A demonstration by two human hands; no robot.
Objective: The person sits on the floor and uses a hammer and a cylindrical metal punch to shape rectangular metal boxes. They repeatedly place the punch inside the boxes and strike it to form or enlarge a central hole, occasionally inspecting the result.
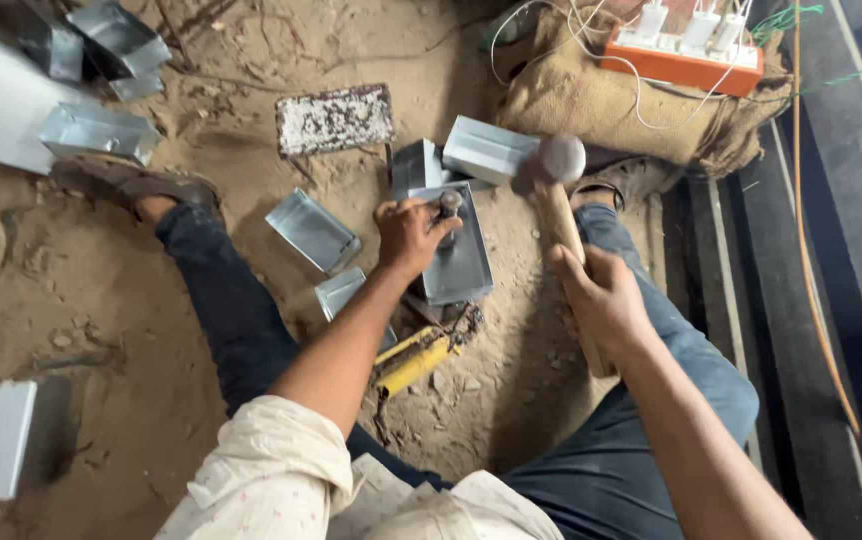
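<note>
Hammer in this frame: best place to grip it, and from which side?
Grip the hammer low on its wooden handle, near the butt, where the right hand already wraps it. The handle runs from the person toward the raised metal head, so coming from the near, right side keeps fingers far from the head and from the left hand holding the punch.

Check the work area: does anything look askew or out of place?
Bent sheet-metal trays lie scattered at odd angles on the sandy ground. An orange power strip sits on burlap with loose wires trailing. The left hand holds a punch; the right hand grips a hammer.
</note>
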